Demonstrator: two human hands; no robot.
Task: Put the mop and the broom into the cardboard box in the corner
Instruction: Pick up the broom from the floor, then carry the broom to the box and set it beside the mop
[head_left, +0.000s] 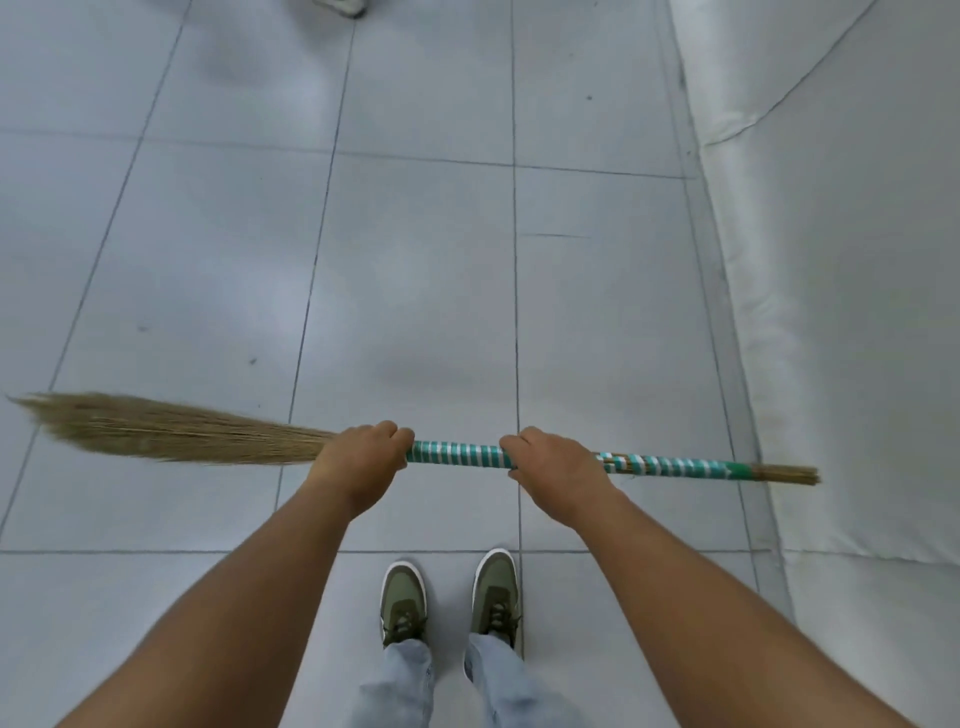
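1. Far left, the broom (457, 456) fans out its straw-coloured bristles, the tips blurred and reaching almost to the left edge, raised above the grey tiled floor (208, 234).
2. Moving right, the bristles narrow into a tight bundle that runs straight into the left hand (363, 457).
3. That left hand is wrapped knuckles-up around the broom right where straw meets handle, fingers curled fully closed on it.
4. Between the two hands a short stretch of handle shows, bound in teal and white striped tape, lying level across the view.
5. Below that gap, near the bottom, two olive-green sneakers (449, 597) with white soles stand side by side on the tiles, pale jeans above them.
6. Next comes the right hand (558, 473), also knuckles-up, clamped around the taped handle, a firm closed grip.
7. Past the right hand the striped tape carries on, then ends, leaving a bare stub of bound sticks as the handle's right tip.
8. That tip pokes out over a pale, glossy, wrinkled sheet (841, 260) filling the right side; I cannot tell whether they touch.
9. The mop and the cardboard box are out of view.
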